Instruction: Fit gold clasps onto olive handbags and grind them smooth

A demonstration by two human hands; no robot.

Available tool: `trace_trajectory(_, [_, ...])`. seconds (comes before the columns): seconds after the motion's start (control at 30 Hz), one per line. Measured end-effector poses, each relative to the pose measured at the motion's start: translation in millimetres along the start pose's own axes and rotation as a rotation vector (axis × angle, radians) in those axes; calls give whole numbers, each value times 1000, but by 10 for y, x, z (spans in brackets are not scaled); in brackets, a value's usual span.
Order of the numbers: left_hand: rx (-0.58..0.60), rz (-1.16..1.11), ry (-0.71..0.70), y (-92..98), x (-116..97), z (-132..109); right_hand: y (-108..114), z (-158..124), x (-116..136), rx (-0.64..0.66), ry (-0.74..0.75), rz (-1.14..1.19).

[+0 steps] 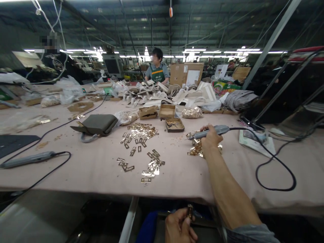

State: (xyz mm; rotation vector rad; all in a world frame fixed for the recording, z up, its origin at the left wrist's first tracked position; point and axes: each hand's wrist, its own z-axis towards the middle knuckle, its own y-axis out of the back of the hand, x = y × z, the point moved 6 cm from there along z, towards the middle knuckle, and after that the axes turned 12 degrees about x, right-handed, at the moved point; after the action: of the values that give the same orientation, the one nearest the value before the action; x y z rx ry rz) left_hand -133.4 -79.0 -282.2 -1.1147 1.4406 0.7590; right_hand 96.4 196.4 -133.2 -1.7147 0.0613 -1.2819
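Note:
My right hand (210, 137) reaches out over the table and is closed round a grey corded power screwdriver (211, 131), its tip pointing left. It hovers over a small heap of gold metal fittings (196, 150). My left hand (180, 226) is low, below the table's front edge, pinching one small gold metal fitting (189, 211) upright between its fingers. More gold fittings (138, 134) lie scattered over the pink table (96, 168) in the middle.
A small open cardboard tray (174, 125) with screws and two cardboard boxes (167, 110) sit behind the fittings. An olive bag (97, 124) lies left. A second grey corded tool (26, 159) lies far left. A person in a green apron (157, 71) works at the far end.

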Motion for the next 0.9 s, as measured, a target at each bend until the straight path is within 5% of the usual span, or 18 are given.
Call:
trace_trajectory(0.2, [-35,-20,-33,-7,-239,-69,178,-611,736,262,44,-53])
trace_trajectory(0.4, [2,-127,7,-40,-196,-107,762,-1609,1211,356,15,-197])
trace_trajectory(0.6, [4,-182,28,-46,-230,-155,1080,-2348,1280,372,46,-246])
trace_trajectory(0.9, [-32,-187,78,-29,-241,-204,1140,-2596,1167,424,136,-324])
